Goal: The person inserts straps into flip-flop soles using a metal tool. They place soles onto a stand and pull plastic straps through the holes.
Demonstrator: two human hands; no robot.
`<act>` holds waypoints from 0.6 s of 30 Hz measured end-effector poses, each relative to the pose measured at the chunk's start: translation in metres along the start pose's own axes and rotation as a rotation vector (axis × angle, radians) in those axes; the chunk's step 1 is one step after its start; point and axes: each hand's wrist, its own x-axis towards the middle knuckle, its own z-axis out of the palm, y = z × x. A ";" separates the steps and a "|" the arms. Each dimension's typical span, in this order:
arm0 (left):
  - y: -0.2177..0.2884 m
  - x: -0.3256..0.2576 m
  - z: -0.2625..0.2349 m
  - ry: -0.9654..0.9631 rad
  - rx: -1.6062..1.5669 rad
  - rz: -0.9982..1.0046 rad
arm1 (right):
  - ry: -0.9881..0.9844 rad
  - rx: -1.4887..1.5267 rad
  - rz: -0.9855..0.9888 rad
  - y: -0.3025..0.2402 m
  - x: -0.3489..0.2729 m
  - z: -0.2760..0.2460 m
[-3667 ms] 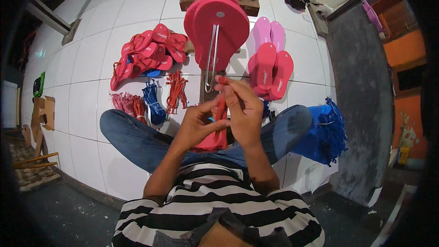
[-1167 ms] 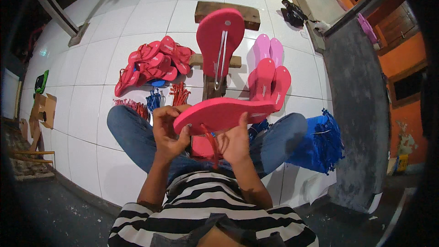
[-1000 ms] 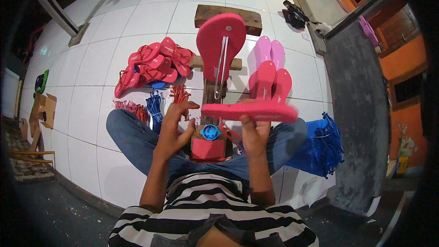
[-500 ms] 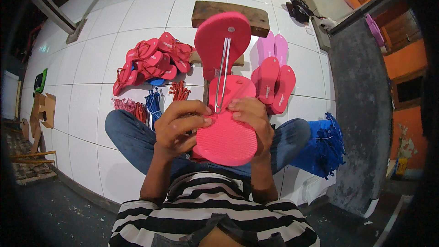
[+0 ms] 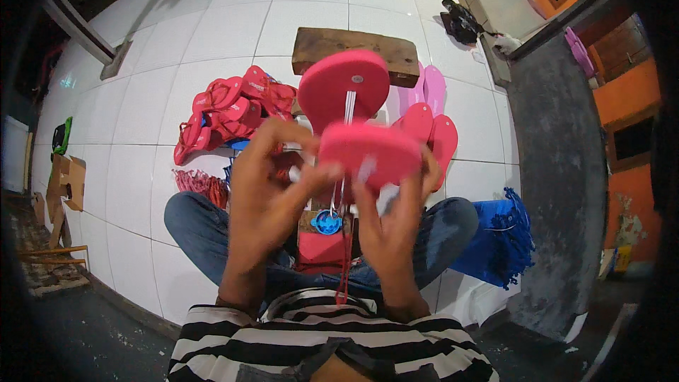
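Observation:
My right hand grips a pink flip-flop sole by its right end and lower edge, holding it tilted and blurred over my lap. Beside its left edge is my left hand, thumb and fingers apart; whether the thumb touches the sole is unclear. Behind it, another pink sole leans against a wooden block. A thin metal wire tool runs down in front of that sole, partly hidden. Below the hands are a round blue piece and a thin red strap.
Finished red flip-flops lie piled on the left of the tiled floor, with bundles of pink-red straps nearer me. At right are red soles, lilac soles and a blue strap bundle. A dark ledge runs along the right.
The held sole has lifted and turned from flat and upright to tilted edge-on, uncovering the blue piece and red strap. My left hand has come off it and spread.

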 end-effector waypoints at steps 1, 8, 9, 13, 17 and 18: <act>-0.024 0.019 -0.001 0.003 0.130 0.094 | 0.091 -0.082 0.022 0.010 0.014 0.015; -0.059 0.049 -0.003 0.056 0.084 0.119 | 0.290 0.048 0.143 0.044 0.048 0.041; -0.068 0.044 -0.007 0.080 0.104 0.133 | 0.264 0.092 0.179 0.048 0.042 0.048; -0.127 -0.006 -0.019 0.057 0.267 0.077 | 0.112 0.202 0.193 0.079 -0.025 0.067; -0.142 -0.041 -0.018 -0.154 0.281 -0.124 | -0.280 0.444 0.432 0.072 -0.071 0.059; -0.145 -0.044 -0.019 -0.158 0.254 -0.120 | -0.288 0.438 0.464 0.068 -0.076 0.055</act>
